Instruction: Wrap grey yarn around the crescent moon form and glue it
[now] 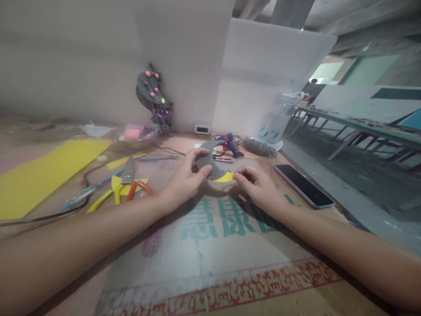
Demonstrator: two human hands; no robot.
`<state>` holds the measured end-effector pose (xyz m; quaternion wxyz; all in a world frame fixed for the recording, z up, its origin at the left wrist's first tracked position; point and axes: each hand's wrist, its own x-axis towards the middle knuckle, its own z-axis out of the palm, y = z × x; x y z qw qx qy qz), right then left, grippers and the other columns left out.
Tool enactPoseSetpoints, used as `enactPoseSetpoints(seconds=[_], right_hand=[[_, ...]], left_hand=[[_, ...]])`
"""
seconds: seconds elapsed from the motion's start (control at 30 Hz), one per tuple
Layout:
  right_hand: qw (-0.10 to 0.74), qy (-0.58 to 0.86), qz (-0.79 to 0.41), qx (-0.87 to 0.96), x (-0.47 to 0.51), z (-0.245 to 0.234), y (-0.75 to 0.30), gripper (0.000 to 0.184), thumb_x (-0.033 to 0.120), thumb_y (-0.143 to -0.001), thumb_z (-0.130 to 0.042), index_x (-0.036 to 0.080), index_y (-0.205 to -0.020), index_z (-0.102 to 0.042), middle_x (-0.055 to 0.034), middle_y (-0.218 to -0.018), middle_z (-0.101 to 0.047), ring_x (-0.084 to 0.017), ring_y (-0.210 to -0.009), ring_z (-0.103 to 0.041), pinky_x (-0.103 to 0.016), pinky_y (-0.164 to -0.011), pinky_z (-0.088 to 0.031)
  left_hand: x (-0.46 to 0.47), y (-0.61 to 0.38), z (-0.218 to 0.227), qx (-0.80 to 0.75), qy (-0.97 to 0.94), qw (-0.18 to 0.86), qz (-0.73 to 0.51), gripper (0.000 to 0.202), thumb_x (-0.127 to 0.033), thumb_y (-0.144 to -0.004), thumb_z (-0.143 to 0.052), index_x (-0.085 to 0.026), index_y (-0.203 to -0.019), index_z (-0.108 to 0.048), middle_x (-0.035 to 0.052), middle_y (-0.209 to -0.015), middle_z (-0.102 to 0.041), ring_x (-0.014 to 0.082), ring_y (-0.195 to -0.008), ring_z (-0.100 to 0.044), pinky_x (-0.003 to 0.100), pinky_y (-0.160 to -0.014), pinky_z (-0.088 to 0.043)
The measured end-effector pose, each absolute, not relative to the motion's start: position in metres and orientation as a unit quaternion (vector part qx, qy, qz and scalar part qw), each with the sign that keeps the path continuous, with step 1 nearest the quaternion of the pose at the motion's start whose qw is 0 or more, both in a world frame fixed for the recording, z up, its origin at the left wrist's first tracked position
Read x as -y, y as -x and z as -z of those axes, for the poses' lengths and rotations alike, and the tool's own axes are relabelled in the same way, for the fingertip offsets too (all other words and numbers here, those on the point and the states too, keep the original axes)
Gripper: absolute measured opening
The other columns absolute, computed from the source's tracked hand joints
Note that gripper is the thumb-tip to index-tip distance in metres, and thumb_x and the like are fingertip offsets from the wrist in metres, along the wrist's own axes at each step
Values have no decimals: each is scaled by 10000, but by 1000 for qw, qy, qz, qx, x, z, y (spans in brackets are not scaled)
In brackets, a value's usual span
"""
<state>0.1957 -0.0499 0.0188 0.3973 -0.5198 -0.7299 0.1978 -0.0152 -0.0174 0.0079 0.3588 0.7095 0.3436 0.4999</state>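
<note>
My left hand [184, 179] grips a crescent-shaped piece [212, 161] wrapped in grey yarn, with the thumb in front and the fingers behind. Bare yellow card [225, 177] shows at its lower right end. There my right hand [256, 186] is closed in a pinch, thumb against forefinger, at the yellow tip. Whether a strand of yarn is also between those fingers I cannot make out. Behind the piece, a dark blue and orange glue gun [234, 145] rests beside a loose skein of grey yarn [259, 146].
On the left lie scissors [127, 173] with orange handles, yellow-handled scissors [101, 201], a blue pen [107, 181] and a yellow sheet [49, 175]. A grey crescent ornament [149, 94] with pompoms stands behind. A phone [304, 186], jug [274, 118] and small clock [202, 129] sit around the cardboard [246, 259].
</note>
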Motion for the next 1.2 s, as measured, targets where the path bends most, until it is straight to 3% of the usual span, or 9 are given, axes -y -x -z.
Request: enactPoseSetpoints(seconds=[0.1, 0.17, 0.27, 0.37, 0.53, 0.63, 0.83, 1.0, 1.2], right_hand=[[416, 488, -104, 760, 54, -18, -196, 161, 306, -888, -540, 188, -788, -584, -13, -703, -595, -136, -636, -518, -267, -596, -411], [427, 447, -49, 785, 57, -19, -196, 138, 276, -886, -558, 189, -784, -588, -14, -696, -606, -133, -632, -527, -264, -600, -422], [436, 389, -5, 812, 57, -16, -198, 100, 241, -890, -572, 192, -808, -601, -13, -694, -628, -128, -620, -540, -258, -588, -431], [408, 358, 6, 840, 56, -12, -199, 80, 228, -899, -572, 189, -841, -611, -20, -708, -638, -127, -622, -543, -263, -594, -431], [339, 305, 23, 890, 58, -9, -200, 56, 217, -899, -573, 192, -865, -610, -21, -724, -635, -140, -665, -541, -278, -628, -405], [330, 307, 2, 893, 61, -11, -199, 77, 228, -915, -538, 196, -872, -593, -18, -748, -629, -141, -687, -540, -273, -646, -406], [372, 458, -62, 805, 53, -13, -197, 178, 276, -939, -469, 185, -847, -591, -24, -758, -635, -146, -695, -565, -262, -639, -433], [360, 478, -118, 793, 46, -12, -196, 222, 312, -930, -463, 188, -941, -647, -49, -901, -697, -180, -831, -624, -296, -745, -473], [360, 459, -181, 792, 48, -16, -189, 221, 328, -894, -502, 192, -877, -675, -47, -877, -697, -186, -842, -626, -313, -782, -470]], left_hand=[[14, 12, -7, -321, -688, 406, -510, 578, -281, -841, -591, -212, -1355, -336, 104, -1271, -557, 182, -1026, -603, 308, -846, -499], [11, 12, -6, -327, -682, 423, -499, 571, -294, -830, -599, -197, -1341, -366, 99, -1197, -613, 195, -1027, -615, 316, -843, -503], [8, 13, -4, -379, -697, 389, -468, 431, -395, -818, -604, -159, -1170, -528, 81, -998, -672, 211, -912, -638, 330, -805, -503], [11, 16, -4, -392, -731, 360, -427, 363, -491, -828, -568, -169, -992, -608, 63, -926, -673, 216, -881, -631, 342, -827, -490], [17, 20, -11, -371, -740, 353, -435, 349, -461, -907, -443, -177, -759, -582, 13, -773, -631, 168, -788, -594, 280, -776, -469], [16, 19, -13, -396, -714, 363, -450, 327, -463, -877, -495, -171, -751, -573, 3, -718, -611, 160, -735, -580, 261, -709, -464], [18, 15, -16, -414, -702, 383, -435, 325, -477, -841, -527, -172, -759, -606, 9, -711, -637, 160, -696, -578, 252, -642, -450], [23, 13, -20, -503, -675, 397, -364, 457, -615, -810, -478, -192, -683, -597, 14, -608, -616, 172, -599, -546, 261, -543, -418], [23, 14, -19, -478, -706, 390, -348, 431, -576, -812, -498, -196, -618, -560, -8, -611, -587, 146, -607, -526, 239, -585, -411]])
